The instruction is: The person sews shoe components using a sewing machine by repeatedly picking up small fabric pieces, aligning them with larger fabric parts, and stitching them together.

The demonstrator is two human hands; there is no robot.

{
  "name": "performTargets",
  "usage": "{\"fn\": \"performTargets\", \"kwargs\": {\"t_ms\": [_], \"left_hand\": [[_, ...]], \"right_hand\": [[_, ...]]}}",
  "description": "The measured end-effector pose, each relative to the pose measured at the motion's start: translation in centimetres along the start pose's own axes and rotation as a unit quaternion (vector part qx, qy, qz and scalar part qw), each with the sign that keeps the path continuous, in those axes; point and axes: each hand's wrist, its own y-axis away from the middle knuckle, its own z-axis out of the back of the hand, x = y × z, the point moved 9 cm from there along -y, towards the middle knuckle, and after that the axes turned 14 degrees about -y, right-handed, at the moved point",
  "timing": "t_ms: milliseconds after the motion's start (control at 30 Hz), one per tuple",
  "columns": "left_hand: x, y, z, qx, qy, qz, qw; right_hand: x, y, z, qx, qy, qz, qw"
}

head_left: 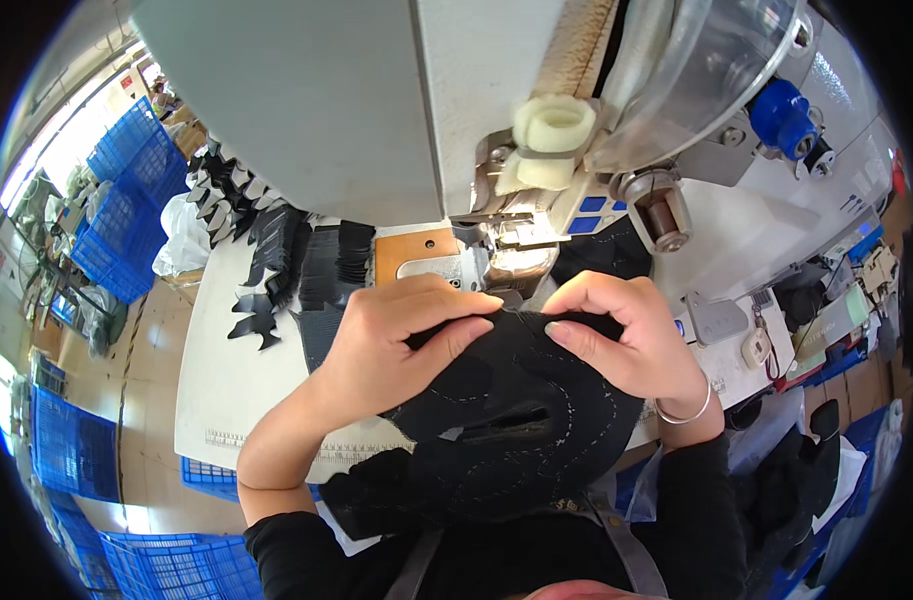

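Between my two hands hangs a black fabric piece (516, 400) with dashed light marking lines and a slit across its middle. My left hand (406, 330) pinches its upper edge between thumb and fingertips. A short way to the right, my right hand (616, 335) pinches the same edge. Just beyond the fingertips is the metal work bed of a sewing machine (456, 268), lit by a lamp; its needle area is partly hidden. The fabric drapes down over the table edge toward my lap.
Stacks of black cut pieces (336, 265) lie on the white table (221, 350) at the left, beside an orange plate (406, 250). The grey machine head (296, 100) fills the upper middle. Blue crates (74, 440) stand on the floor at left. Black material (791, 480) is heaped at right.
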Motion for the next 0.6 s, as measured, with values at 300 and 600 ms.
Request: {"fn": "performTargets", "kwargs": {"t_ms": [300, 600], "left_hand": [[4.2, -2.5, -0.7, 0.034, 0.08, 0.009, 0.996], [7.2, -5.1, -0.9, 0.115, 0.036, 0.146, 0.982]], "right_hand": [[-2.4, -1.4, 1.1, -0.036, -0.069, -0.048, 0.996], [-5.1, -1.6, 1.7, -0.119, -0.257, -0.1, 0.954]]}}
